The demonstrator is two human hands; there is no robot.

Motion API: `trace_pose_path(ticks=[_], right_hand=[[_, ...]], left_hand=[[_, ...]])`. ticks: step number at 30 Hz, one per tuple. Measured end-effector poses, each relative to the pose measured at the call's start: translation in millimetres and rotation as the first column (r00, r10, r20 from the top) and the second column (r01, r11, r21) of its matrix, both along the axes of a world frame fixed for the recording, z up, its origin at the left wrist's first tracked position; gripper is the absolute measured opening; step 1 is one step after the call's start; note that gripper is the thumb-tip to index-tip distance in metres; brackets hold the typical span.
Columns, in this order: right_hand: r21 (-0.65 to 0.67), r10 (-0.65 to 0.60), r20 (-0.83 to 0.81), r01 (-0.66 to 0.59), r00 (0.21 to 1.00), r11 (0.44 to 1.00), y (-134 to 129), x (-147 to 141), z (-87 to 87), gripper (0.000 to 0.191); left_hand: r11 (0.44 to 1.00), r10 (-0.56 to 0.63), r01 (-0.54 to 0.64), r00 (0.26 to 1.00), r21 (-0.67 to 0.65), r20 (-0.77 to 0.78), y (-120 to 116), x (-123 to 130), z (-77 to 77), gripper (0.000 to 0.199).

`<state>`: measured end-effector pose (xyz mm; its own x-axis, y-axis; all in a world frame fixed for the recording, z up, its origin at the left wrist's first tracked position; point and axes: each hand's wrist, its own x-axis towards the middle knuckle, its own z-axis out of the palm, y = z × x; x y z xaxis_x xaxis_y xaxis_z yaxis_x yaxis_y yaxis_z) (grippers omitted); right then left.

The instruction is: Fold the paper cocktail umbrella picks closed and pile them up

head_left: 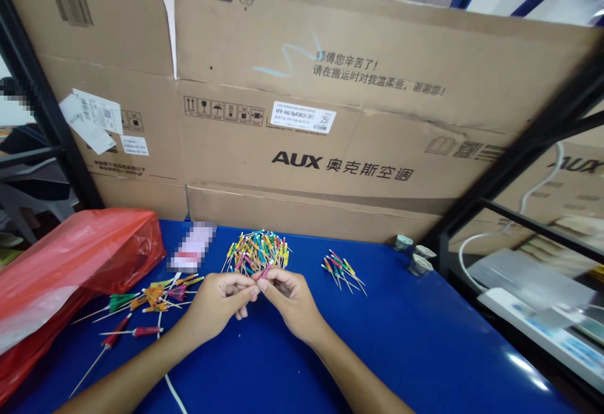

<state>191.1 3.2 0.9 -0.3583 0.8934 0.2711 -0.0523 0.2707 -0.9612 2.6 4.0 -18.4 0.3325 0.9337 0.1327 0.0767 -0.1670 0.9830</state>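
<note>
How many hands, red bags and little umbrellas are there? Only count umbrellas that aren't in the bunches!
Hands: 2 (left hand, right hand)
Red bag: 1
Umbrellas outside the bunches: 3 (held pink umbrella, slanted red umbrella, level reddish umbrella)
Total: 6

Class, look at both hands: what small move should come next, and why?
Perhaps the left hand and right hand should gently roll the pink paper umbrella a little tighter: both hands meet at it, and in the pile of paper umbrellas just beyond, many look tightly closed.
</note>
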Motion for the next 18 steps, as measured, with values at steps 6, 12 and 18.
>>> trace_pose_path(ticks=[6, 12, 18], right_hand=[[0.065, -0.165, -0.004, 0.165, 0.986, 0.984, 10, 13, 11.5, 0.027], [0.278, -0.653, 0.222, 0.595, 0.724, 0.754, 41, 82, 25.6, 0.045], [0.446, -0.648, 0.716, 0.545, 0.258, 0.710, 58, 142, 9.7, 0.033]], left_hand=[[0.997, 0.068, -0.062, 0.993, 0.055, -0.097, 1, -6, 9.2, 0.040], [0.982, 0.165, -0.153, 0.980, 0.109, -0.115, 8, -13, 9.7, 0.040], [0.979, 0.168, -0.156, 0.982, 0.129, -0.090, 9, -12, 4.8, 0.038]])
